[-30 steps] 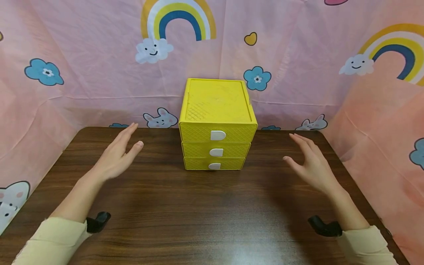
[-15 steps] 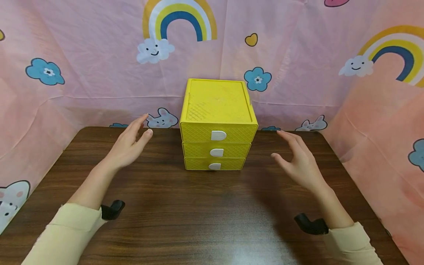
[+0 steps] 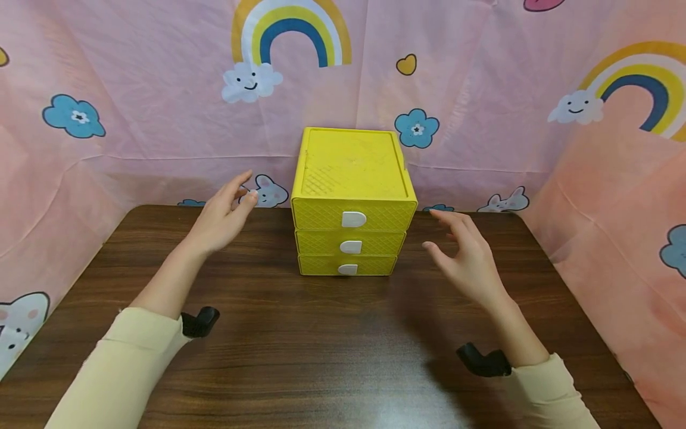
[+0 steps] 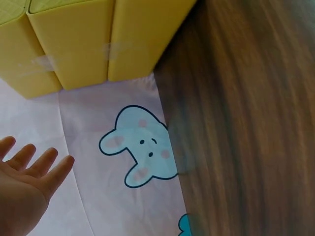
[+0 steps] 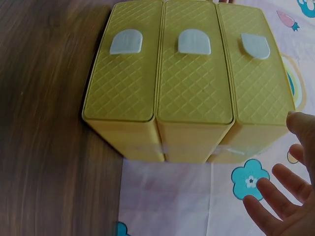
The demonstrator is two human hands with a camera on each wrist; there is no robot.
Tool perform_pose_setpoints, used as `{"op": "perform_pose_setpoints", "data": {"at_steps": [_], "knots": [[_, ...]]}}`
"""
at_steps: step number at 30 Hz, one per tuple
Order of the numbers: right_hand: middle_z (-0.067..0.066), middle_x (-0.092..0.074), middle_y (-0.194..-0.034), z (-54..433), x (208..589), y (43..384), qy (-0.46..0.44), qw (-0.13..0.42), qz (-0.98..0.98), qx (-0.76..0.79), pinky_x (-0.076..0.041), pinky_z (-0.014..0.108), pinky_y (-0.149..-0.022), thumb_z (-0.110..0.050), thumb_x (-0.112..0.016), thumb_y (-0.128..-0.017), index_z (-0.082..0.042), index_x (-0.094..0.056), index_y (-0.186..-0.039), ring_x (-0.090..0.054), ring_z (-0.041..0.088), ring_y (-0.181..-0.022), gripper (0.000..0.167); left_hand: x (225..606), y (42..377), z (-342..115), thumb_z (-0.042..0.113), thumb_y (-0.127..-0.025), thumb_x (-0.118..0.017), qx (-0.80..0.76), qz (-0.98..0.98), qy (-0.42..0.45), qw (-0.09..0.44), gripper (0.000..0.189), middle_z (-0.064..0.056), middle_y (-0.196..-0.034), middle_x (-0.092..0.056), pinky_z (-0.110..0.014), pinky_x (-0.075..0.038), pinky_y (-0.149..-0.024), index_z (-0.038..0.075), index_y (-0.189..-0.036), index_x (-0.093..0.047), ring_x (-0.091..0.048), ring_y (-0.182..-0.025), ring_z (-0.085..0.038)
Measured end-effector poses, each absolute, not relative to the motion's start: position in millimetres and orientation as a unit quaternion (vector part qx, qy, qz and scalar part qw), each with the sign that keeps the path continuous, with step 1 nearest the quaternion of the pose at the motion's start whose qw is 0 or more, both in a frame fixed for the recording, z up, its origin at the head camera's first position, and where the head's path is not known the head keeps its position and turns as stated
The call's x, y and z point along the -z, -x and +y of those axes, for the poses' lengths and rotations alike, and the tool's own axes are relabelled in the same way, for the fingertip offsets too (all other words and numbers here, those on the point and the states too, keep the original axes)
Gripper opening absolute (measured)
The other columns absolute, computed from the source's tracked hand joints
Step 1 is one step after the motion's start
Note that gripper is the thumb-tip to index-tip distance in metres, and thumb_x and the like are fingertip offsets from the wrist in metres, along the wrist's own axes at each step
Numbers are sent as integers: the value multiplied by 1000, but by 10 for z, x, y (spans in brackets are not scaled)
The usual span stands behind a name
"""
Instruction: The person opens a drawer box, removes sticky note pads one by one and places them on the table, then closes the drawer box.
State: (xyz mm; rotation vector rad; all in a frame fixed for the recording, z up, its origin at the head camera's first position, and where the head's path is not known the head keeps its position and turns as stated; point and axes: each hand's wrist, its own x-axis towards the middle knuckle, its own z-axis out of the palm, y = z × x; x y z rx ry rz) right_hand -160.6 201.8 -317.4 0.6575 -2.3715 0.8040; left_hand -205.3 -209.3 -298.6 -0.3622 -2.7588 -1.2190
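A yellow drawer box [image 3: 351, 164] with three stacked drawers and white tabs stands at the far middle of the table; every drawer is pushed in. My left hand [image 3: 220, 220] hovers to the left of the box, fingers loosely extended, touching nothing. On the other side my right hand [image 3: 468, 262] is held in the air, palm toward the box, fingers relaxed and apart from it. The right wrist view shows the drawer fronts with the white tab [image 5: 194, 42] of the middle drawer. In the left wrist view, the box's side [image 4: 74, 44] carries strips of clear tape.
The dark wooden table [image 3: 321, 351] reaches back to a pink printed cloth [image 3: 161, 77] that hangs behind it and along both sides. The box stands close to the back cloth. Black wrist mounts [image 3: 200, 322] stick out from both cuffs.
Both hands have moved inward toward the yellow drawer box, the left one rightward and farther forward, the right one leftward. The box has stayed in place.
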Motion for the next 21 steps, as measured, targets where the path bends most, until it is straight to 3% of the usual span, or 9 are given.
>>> {"op": "perform_pose_setpoints", "data": {"at_steps": [10,21], "knots": [[11,-55,-109,1860,3143,1599,-240,283,-864,-340,-52,38,-80,-8,-71,-79,-10,-56,-124,-57,23,-99,47,2839,2175,-1996,55,-93,-35,412,-904,104,51,65,1,-152,-21,-58,-32,-100,25,-148,-18,-32,-132,-31],[8,-59,-107,1668,3129,1597,-227,299,-845,-381,-53,35,-77,-8,-70,-80,-7,-60,-117,-59,19,-93,38,2696,2276,-1862,61,-89,-38,428,-899,91,30,70,2,-152,-20,-56,-36,-98,29,-148,-18,-32,-133,-28]]}}
